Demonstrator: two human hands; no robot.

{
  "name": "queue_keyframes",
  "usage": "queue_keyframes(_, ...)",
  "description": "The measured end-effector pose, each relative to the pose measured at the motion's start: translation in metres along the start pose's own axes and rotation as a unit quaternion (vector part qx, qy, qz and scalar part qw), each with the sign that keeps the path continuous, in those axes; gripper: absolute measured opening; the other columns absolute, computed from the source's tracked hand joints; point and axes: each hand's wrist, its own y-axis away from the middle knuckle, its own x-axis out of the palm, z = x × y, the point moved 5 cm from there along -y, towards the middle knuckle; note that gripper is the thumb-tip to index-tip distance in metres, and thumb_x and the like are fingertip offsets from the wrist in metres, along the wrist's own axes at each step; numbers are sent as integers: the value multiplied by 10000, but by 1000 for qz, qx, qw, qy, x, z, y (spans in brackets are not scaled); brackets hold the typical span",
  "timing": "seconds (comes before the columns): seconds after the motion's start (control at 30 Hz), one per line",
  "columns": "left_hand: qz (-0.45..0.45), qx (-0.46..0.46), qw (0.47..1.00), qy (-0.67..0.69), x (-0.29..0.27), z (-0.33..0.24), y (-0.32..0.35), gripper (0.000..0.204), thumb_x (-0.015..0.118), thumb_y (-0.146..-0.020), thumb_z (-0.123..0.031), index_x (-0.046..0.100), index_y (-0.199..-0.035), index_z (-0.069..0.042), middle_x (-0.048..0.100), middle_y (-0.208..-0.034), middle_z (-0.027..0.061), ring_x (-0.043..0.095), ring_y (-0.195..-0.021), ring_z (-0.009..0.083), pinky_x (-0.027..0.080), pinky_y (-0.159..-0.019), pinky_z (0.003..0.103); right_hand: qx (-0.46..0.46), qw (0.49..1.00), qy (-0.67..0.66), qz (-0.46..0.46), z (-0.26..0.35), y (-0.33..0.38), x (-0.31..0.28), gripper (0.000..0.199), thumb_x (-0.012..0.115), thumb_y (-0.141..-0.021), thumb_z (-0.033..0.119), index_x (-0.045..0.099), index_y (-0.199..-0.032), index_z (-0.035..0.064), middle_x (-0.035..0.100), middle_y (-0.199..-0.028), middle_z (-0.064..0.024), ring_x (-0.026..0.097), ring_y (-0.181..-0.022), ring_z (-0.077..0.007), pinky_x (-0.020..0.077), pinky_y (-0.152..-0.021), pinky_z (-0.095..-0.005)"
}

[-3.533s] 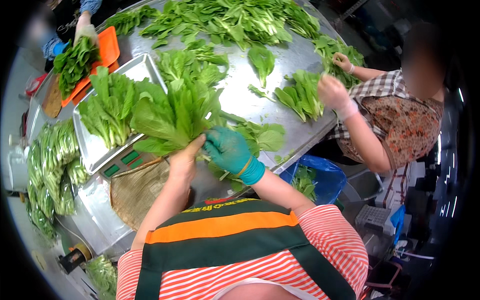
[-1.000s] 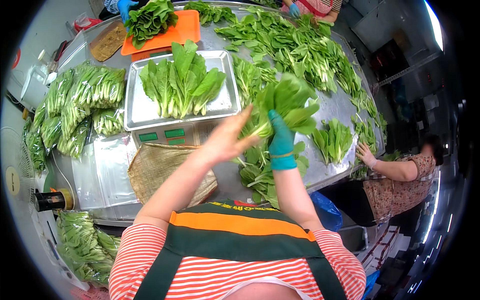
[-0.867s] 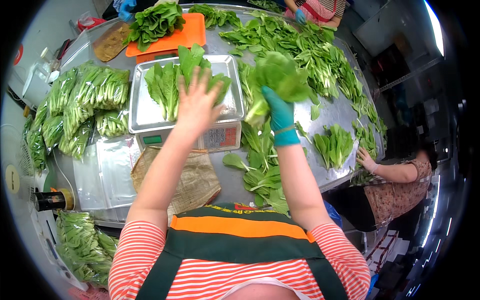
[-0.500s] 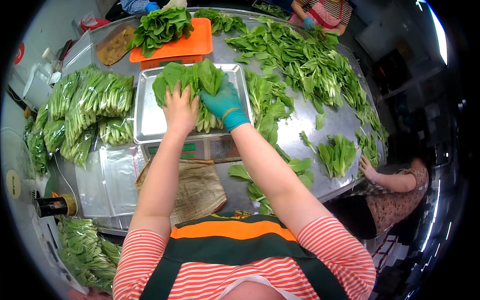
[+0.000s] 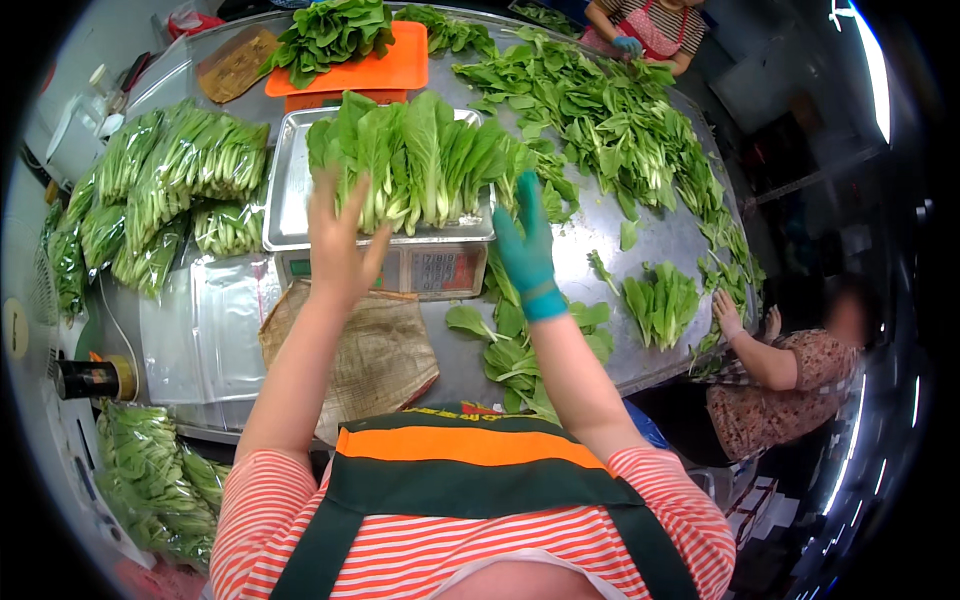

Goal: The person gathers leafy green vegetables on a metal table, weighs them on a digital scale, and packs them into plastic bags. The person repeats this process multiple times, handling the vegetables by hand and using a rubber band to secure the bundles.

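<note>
Metal tabletop (image 5: pixel 660 230), loose greens strewn over the far and right parts. Metal tray (image 5: pixel 288 190) sits on a scale (image 5: pixel 440 270). Leafy greens (image 5: pixel 420 165) lie in the tray side by side, stem ends toward the person, tips away, some reaching the right rim. Left hand (image 5: pixel 342 240), bare, blurred: grip spread, nothing seen in it, at the tray's near left; leaf contact unclear. Right hand (image 5: pixel 525 245), green glove: grip spread, nothing held, just beside the tray's right edge. Handling, judged: light bunch, leaves floppy and easily bruised, stems firmer but snappable; slipperiness can't tell. Best hold: gather low around the pale stems, leaves unsqueezed.
</note>
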Motion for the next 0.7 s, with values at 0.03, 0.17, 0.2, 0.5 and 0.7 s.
queue_keyframes(0.03, 73, 4, 997, 15, 2, 5, 32, 495, 673, -718, -129, 529, -1190, -94, 428, -1266, 222, 402, -1176, 410, 345, -956, 504, -41, 995, 68, 55, 13, 25, -10, 712, 655, -795, 206, 286, -1371, 10, 382, -1359, -176, 389, -1241, -304, 304, -1033, -370)
queue_keyframes(0.17, 404, -35, 914, -14, 6, -12, 161, 554, 694, -711, -262, 515, -1207, -93, 397, -1299, 207, 341, -1248, 366, 297, -1010, 538, -105, 880, 333, 322, 23, 140, -19, 708, 621, -767, 326, 327, -1377, 118, 374, -1362, -145, 341, -1261, -336, 227, -1055, -486)
queue_keyframes(0.2, 511, -56, 857, -44, 13, -16, 186, 727, 691, -714, -397, 405, -1323, -121, 250, -1405, 208, 173, -1332, 382, 197, -1036, 592, -103, 830, 402, 373, 13, 161, -24, 714, 598, -769, 375, 321, -1382, 136, 358, -1376, -139, 311, -1280, -335, 189, -1064, -515)
queue_keyframes(0.5, 542, -43, 837, -62, 78, -58, 205, 916, 713, -662, -493, 277, -1404, -178, 74, -1470, 228, 36, -1361, 413, 109, -1037, 625, -23, 850, 438, 290, -52, 175, -89, 689, 633, -743, 248, 353, -1357, 105, 389, -1348, -167, 355, -1243, -367, 272, -1036, -456)
queue_keyframes(0.7, 493, -18, 868, -50, 84, -48, 217, 956, 744, -622, -471, 280, -1401, -166, 100, -1460, 240, 76, -1345, 442, 113, -1019, 646, 10, 952, 275, 134, -12, 145, -117, 428, 588, -832, 271, 520, -1213, 89, 581, -1100, -173, 579, -960, -299, 457, -817, -385)
